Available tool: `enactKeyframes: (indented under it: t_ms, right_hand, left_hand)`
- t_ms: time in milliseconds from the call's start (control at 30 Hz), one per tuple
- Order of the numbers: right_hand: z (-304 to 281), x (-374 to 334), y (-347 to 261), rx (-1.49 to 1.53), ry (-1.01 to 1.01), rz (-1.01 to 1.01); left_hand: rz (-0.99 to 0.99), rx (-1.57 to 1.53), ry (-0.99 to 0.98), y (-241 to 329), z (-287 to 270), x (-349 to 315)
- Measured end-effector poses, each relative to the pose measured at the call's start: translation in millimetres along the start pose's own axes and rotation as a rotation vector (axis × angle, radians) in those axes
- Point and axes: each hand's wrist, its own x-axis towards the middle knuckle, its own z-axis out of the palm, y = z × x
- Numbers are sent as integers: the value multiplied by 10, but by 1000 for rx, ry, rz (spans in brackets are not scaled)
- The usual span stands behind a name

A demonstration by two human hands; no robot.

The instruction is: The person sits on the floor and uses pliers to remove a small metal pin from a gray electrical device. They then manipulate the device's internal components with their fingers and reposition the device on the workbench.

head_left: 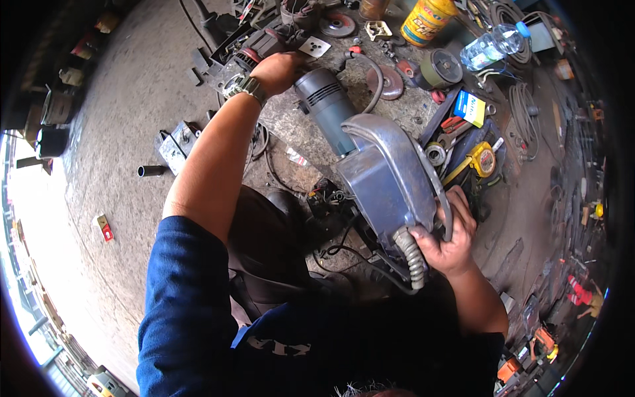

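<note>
A large power tool lies before me, with a grey cylindrical motor housing (pixel 324 102) and a scuffed blue-grey handle casing (pixel 383 188). At the near end of that casing my right hand (pixel 453 238) is closed round the handle, thumb beside the ribbed cable sleeve (pixel 411 258). My left hand (pixel 278 71), with a watch (pixel 252 87) on its wrist, reaches to the far end of the motor housing. Its fingers are mostly hidden, so whether they hold anything does not show. Just past them lies a pale square plate with holes (pixel 314 47).
To the right are a yellow tape measure (pixel 483 160), red-handled pliers (pixel 452 124), a blue and yellow box (pixel 469 108) and a water bottle (pixel 493 47). A yellow tub (pixel 426 21) and an abrasive disc (pixel 337 25) sit farther off. Black cables trail under the tool.
</note>
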Motion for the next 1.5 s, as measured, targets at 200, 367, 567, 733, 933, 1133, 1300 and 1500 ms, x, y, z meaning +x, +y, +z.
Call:
enactKeyframes:
  t_ms: [200, 367, 567, 733, 933, 1133, 1300, 1500]
  right_hand:
    - [1, -39, 110, 38, 42, -3]
    - [-6, -42, 117, -8, 25, -10]
    - [-40, -3, 93, 29, 39, 85]
    - [-44, -43, 52, 25, 56, 151]
    - [-79, -70, 27, -12, 115, 223]
    - [-157, -147, 181, 82, 103, 464]
    - [-331, -130, 284, 249, -18, 657]
    - [-370, -173, 408, 483, 116, 721]
  left_hand:
    - [87, 126, 21, -46, 167, 31]
    - [21, 64, -33, -126, 300, 57]
    - [-98, 157, -25, -287, 410, -19]
    - [-203, 167, 13, -12, 373, -132]
    - [-390, 51, 16, 96, -254, -457]
    - [-190, -1431, 379, 1029, -1023, -834]
    - [-62, -1883, 488, 1957, -942, -967]
    - [15, -1974, 534, 2283, -650, -898]
